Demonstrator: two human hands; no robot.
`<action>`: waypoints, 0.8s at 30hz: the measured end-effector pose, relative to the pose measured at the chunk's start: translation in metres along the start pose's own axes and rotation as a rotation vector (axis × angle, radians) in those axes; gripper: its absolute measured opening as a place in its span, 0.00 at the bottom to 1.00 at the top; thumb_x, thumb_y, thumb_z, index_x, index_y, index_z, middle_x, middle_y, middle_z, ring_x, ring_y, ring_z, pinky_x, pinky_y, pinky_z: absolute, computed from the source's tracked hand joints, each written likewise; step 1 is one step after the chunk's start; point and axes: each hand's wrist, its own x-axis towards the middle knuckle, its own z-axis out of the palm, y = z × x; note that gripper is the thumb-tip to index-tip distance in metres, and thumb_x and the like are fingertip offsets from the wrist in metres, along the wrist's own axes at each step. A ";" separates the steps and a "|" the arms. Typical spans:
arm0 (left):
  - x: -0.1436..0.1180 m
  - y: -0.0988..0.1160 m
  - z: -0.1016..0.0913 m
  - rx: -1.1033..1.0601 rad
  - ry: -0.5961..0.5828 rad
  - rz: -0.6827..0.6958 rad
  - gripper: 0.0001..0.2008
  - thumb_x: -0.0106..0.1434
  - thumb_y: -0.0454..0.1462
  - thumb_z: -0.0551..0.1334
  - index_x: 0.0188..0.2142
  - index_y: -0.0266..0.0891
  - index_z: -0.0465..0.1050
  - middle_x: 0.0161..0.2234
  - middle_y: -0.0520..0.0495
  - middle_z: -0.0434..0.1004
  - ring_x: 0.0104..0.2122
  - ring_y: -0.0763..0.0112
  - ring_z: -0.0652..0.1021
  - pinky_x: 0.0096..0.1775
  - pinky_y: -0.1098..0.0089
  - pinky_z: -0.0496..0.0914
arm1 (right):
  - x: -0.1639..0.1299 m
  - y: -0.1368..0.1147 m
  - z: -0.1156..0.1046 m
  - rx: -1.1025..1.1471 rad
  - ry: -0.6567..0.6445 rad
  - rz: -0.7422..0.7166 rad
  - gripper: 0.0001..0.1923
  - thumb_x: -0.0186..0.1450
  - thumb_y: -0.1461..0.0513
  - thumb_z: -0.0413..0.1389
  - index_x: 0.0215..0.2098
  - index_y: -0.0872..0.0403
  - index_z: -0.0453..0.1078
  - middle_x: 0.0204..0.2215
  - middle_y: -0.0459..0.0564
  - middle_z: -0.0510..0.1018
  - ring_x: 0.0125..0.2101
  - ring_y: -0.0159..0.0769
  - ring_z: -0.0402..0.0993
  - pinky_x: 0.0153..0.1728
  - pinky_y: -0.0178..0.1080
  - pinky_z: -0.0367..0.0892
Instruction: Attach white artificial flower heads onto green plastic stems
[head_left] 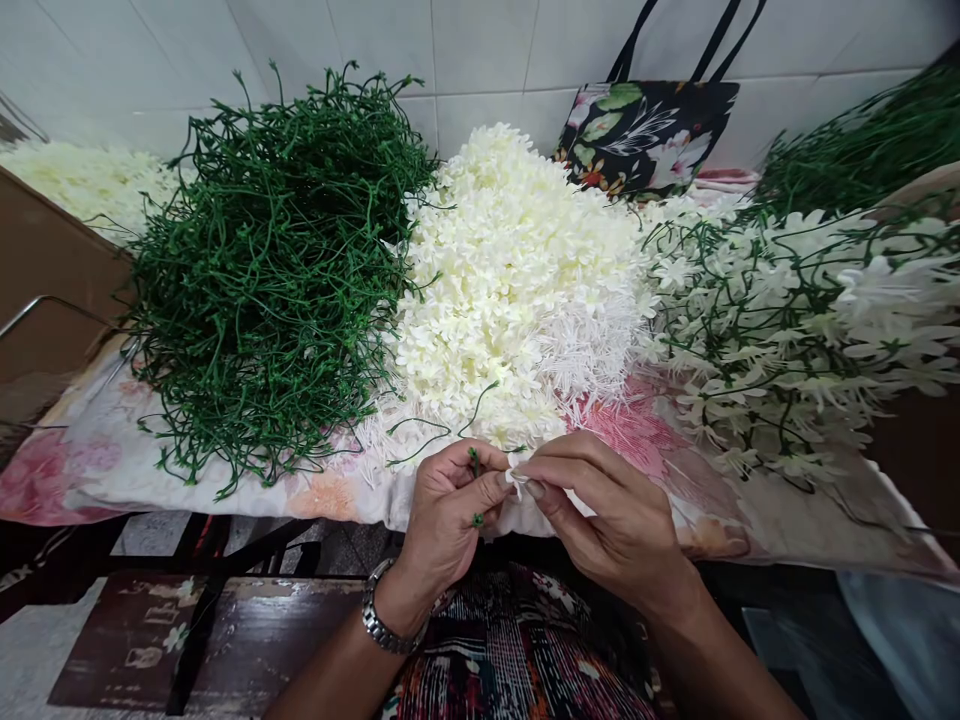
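Observation:
At the table's front edge my two hands meet around a small white artificial flower (515, 480). My left hand (459, 500) is closed, thumb against the fingers, on a green plastic stem (474, 460) whose tips poke out above and below the thumb. The thumb and forefinger of my right hand (600, 500) pinch the white flower from the other side. Whether flower and stem are joined is hidden by the fingertips. Just beyond the hands rises a heap of loose cream-white flower heads (510, 260). One or two loose green stems (427, 440) lie in front of it.
A large tangle of green stems (277, 270) fills the left. To the right lie white flowers on green stems (795, 330). Thin white pieces (592, 345) border the heap. A floral bag (649, 135) leans on the tiled wall. A cardboard box (60, 270) stands far left.

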 end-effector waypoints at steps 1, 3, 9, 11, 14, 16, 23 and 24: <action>0.000 0.000 -0.001 0.003 -0.006 -0.002 0.13 0.41 0.37 0.73 0.21 0.34 0.71 0.16 0.56 0.65 0.14 0.84 0.61 0.16 0.80 0.52 | -0.001 0.000 0.000 -0.004 -0.002 -0.005 0.10 0.62 0.70 0.53 0.38 0.53 0.72 0.29 0.49 0.74 0.29 0.33 0.72 0.29 0.35 0.70; 0.000 0.000 -0.001 0.007 -0.007 -0.012 0.13 0.41 0.37 0.73 0.21 0.34 0.71 0.16 0.57 0.64 0.14 0.85 0.60 0.16 0.80 0.52 | -0.002 0.000 -0.002 0.001 -0.012 -0.009 0.11 0.62 0.70 0.53 0.39 0.53 0.72 0.29 0.49 0.74 0.29 0.33 0.72 0.28 0.36 0.71; -0.001 0.000 -0.001 0.069 0.002 -0.007 0.11 0.42 0.37 0.70 0.21 0.36 0.70 0.16 0.57 0.63 0.14 0.83 0.58 0.17 0.79 0.53 | 0.002 -0.003 -0.007 -0.009 -0.082 0.010 0.15 0.62 0.63 0.55 0.49 0.52 0.67 0.39 0.54 0.75 0.39 0.40 0.74 0.37 0.42 0.73; -0.002 -0.002 -0.002 0.127 -0.002 0.054 0.09 0.45 0.37 0.69 0.20 0.36 0.70 0.17 0.56 0.64 0.16 0.81 0.61 0.18 0.78 0.56 | 0.002 -0.002 -0.005 0.009 -0.107 0.017 0.16 0.63 0.64 0.54 0.49 0.52 0.67 0.39 0.54 0.76 0.39 0.39 0.74 0.37 0.42 0.73; -0.002 -0.006 -0.004 0.222 -0.020 0.153 0.07 0.48 0.37 0.67 0.22 0.36 0.72 0.18 0.54 0.66 0.17 0.80 0.62 0.19 0.78 0.56 | 0.000 0.001 -0.001 0.070 -0.090 0.032 0.12 0.63 0.69 0.52 0.44 0.53 0.69 0.31 0.49 0.77 0.31 0.34 0.74 0.31 0.37 0.72; -0.002 -0.007 -0.006 0.279 -0.031 0.204 0.06 0.50 0.37 0.67 0.23 0.36 0.73 0.19 0.54 0.67 0.17 0.81 0.61 0.20 0.78 0.56 | -0.001 0.001 0.000 0.091 -0.067 0.065 0.08 0.63 0.70 0.52 0.38 0.54 0.69 0.26 0.47 0.76 0.27 0.31 0.71 0.27 0.34 0.69; -0.003 -0.006 -0.010 0.377 -0.107 0.213 0.07 0.56 0.39 0.63 0.29 0.38 0.75 0.22 0.51 0.71 0.20 0.76 0.66 0.23 0.75 0.61 | -0.005 0.001 0.001 0.095 -0.050 0.196 0.05 0.64 0.68 0.51 0.30 0.54 0.65 0.22 0.43 0.69 0.22 0.28 0.66 0.23 0.30 0.63; -0.003 -0.006 -0.011 0.407 -0.116 0.234 0.08 0.58 0.40 0.62 0.30 0.38 0.76 0.23 0.50 0.72 0.21 0.75 0.68 0.24 0.74 0.62 | -0.006 0.001 0.000 0.098 -0.048 0.208 0.05 0.64 0.68 0.51 0.30 0.53 0.64 0.22 0.43 0.69 0.22 0.28 0.66 0.23 0.30 0.63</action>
